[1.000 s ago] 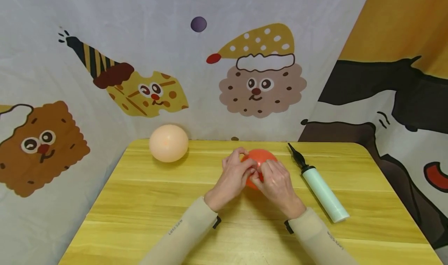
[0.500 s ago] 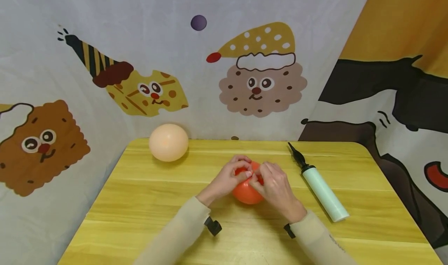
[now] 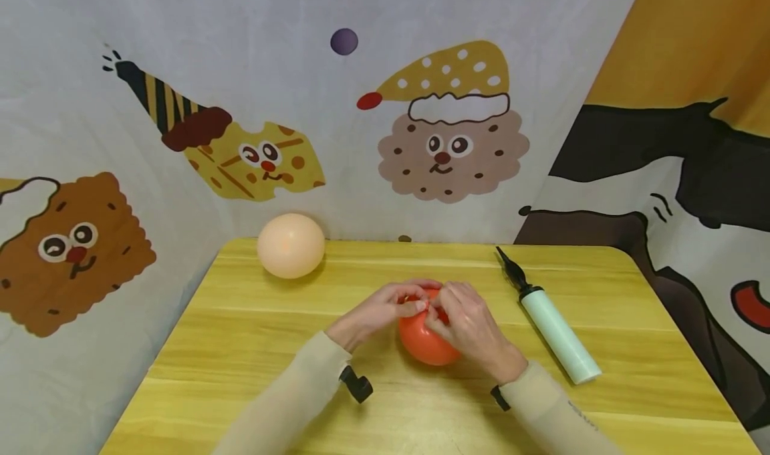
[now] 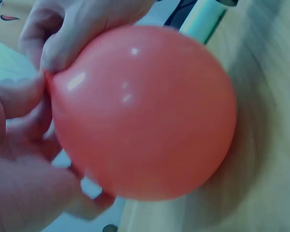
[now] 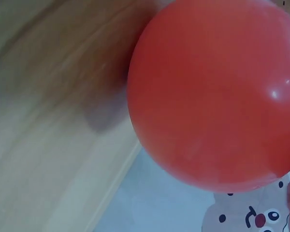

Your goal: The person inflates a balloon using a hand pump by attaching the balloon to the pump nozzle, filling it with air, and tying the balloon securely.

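Note:
A round, inflated red balloon (image 3: pixel 428 338) is held between both hands over the middle of the table; in the left wrist view its glossy body (image 4: pixel 150 116) narrows to a neck at the fingertips. My left hand (image 3: pixel 385 308) pinches the neck from the left, thumb and fingers curled. From the right, my right hand (image 3: pixel 469 318) pinches the same neck, close against the left fingertips. In the right wrist view the balloon (image 5: pixel 212 96) covers most of the frame and hides nearly all of the fingers. Whether the neck is knotted cannot be made out.
A peach balloon (image 3: pixel 291 246) rests at the back left of the wooden table (image 3: pixel 240 348). On the right lies a pale green hand pump (image 3: pixel 559 335) with a black nozzle pointing to the back. A cartoon-printed cloth (image 3: pixel 355 174) hangs behind the table's back edge.
The red balloon has come toward me and swung below the fingers, showing more of its body. My left hand has lowered and shifted slightly left; both hands stay at the neck.

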Available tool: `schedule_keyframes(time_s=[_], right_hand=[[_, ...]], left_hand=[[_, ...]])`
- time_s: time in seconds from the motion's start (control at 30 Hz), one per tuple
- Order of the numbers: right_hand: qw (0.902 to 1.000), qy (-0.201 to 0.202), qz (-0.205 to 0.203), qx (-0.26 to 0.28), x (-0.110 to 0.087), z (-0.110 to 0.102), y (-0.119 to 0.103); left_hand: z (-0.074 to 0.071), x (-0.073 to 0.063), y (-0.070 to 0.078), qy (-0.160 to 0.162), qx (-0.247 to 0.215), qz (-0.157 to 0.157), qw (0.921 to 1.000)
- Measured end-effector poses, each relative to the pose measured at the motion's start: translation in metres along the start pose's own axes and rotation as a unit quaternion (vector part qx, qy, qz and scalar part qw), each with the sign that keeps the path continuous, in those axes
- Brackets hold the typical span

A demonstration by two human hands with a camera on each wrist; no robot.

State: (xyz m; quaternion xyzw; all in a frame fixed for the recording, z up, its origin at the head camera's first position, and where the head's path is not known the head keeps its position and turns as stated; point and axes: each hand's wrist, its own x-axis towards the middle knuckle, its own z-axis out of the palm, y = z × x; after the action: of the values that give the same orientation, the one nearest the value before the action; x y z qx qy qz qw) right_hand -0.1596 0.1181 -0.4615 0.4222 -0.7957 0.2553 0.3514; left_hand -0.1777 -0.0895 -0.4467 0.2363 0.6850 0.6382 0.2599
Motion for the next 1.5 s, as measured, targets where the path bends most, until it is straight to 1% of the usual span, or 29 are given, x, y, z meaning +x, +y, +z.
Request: schedule_keyframes(time_s=[0.07,0.17,0.23,0.3,0.4,0.47,0.57,0.67,0.73,0.8,0.87,0.9,1.0,1.1,1.3,1.37,1.47,1.5], right_hand=[[0.9997,-0.003,0.023,0.007,0.0,0.001,-0.001],[0.9978,-0.007,0.064,0.016,0.0,0.002,-0.004],[0.9964,-0.006,0.083,0.016,0.0,0.003,-0.005],[0.9954,-0.004,0.094,0.014,0.0,0.004,-0.006],[0.9946,0.003,0.104,0.006,-0.002,0.005,-0.008],[0.994,0.006,0.109,0.004,-0.003,0.005,-0.009],[0.9945,0.013,0.104,-0.001,-0.004,0.005,-0.01],[0.9944,0.017,0.104,0.002,-0.004,0.003,-0.01],[0.9924,0.02,0.121,0.016,-0.004,0.003,-0.011],[0.9868,0.019,0.156,0.038,-0.004,0.002,-0.012],[0.9767,0.015,0.203,0.068,-0.003,0.001,-0.013],[0.97,0.012,0.228,0.082,-0.002,0.0,-0.014],[0.9463,-0.001,0.297,0.127,0.002,-0.003,-0.015],[0.9228,-0.011,0.349,0.163,0.006,-0.006,-0.016],[0.8809,-0.038,0.42,0.215,0.013,-0.011,-0.015],[0.8669,-0.048,0.44,0.23,0.015,-0.012,-0.015],[0.8503,-0.061,0.461,0.246,0.018,-0.014,-0.013],[0.8471,-0.065,0.465,0.248,0.019,-0.014,-0.013]], left_hand=[[0.003,0.0,-0.002,0.022,-0.018,-0.005,0.9996],[0.007,0.001,-0.004,0.054,-0.065,-0.017,0.9962],[0.01,0.002,-0.005,0.073,-0.11,-0.024,0.9909],[0.012,0.003,-0.006,0.089,-0.152,-0.03,0.984],[0.015,0.005,-0.006,0.111,-0.193,-0.037,0.9742],[0.016,0.005,-0.006,0.121,-0.202,-0.041,0.971],[0.019,0.006,-0.004,0.127,-0.211,-0.046,0.9681],[0.021,0.007,-0.004,0.128,-0.212,-0.049,0.9675],[0.022,0.007,-0.003,0.133,-0.21,-0.049,0.9673],[0.023,0.007,-0.003,0.14,-0.208,-0.045,0.9671],[0.025,0.007,-0.003,0.148,-0.209,-0.04,0.9658],[0.026,0.008,-0.003,0.152,-0.21,-0.036,0.9651],[0.028,0.008,-0.002,0.156,-0.216,-0.023,0.9636],[0.028,0.008,-0.002,0.155,-0.223,-0.014,0.9624],[0.028,0.008,-0.002,0.152,-0.232,-0.008,0.9607],[0.027,0.008,-0.003,0.147,-0.238,-0.006,0.9601],[0.026,0.007,-0.005,0.137,-0.246,-0.007,0.9596],[0.026,0.007,-0.005,0.133,-0.247,-0.007,0.9598]])
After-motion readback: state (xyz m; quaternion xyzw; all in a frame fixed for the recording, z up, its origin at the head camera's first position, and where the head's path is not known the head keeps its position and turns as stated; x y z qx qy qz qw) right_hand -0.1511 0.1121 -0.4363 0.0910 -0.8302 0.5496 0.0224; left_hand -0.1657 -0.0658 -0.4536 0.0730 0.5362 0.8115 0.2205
